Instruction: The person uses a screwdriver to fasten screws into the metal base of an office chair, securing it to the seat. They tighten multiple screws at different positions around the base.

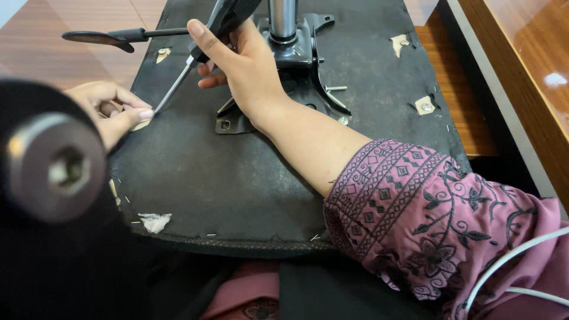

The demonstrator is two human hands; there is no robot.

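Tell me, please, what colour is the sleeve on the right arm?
The sleeve is pinkish purple with black patterns of flowers and diamonds, seen in the head view.

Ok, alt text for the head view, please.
The right hand holds a screwdriver with its tip at the edge of an upturned chair seat, where the left hand pinches the black fabric. A metal mounting plate sits at the seat's centre.

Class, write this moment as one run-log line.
right hand: grips screwdriver | left hand: pinches at its tip | surface: upturned chair seat | beside: metal bracket
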